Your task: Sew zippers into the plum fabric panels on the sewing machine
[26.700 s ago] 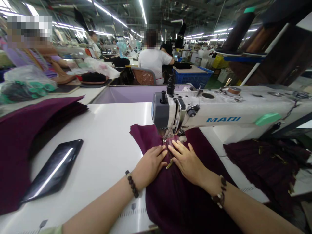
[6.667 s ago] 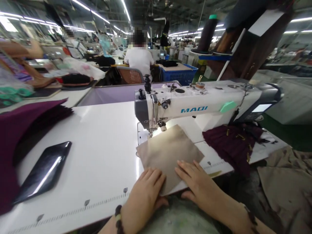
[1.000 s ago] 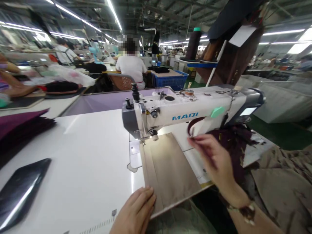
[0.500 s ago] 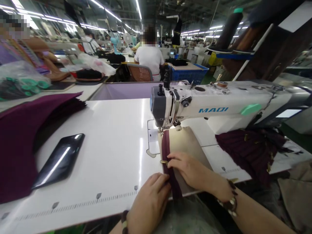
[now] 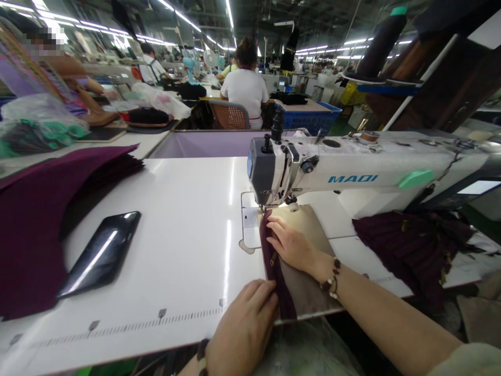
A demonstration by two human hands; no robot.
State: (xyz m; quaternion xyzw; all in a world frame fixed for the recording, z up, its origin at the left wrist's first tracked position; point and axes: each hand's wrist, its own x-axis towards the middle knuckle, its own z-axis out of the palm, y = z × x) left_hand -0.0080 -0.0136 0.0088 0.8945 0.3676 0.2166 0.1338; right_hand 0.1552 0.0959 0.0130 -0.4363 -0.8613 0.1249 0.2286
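Maroon strip (image 5: 280, 285); bag (image 5: 34, 110), perhaps green spools (image 5: 55, 137)

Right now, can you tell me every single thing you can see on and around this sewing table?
sewing machine: one, white, on the table
table: one, white, under everything
tan cloth: one, beige, under the needle
zipper strip: one, maroon, along tan cloth's left edge
phone: one, black, table's left
cloth stack: one, maroon, far left
zipper pile: one, maroon, right of machine
crate: one, blue, behind
seated person: one, white shirt, behind
left grip: one, bare hand, on strip's near end
right grip: one, bare hand, flat on strip by needle
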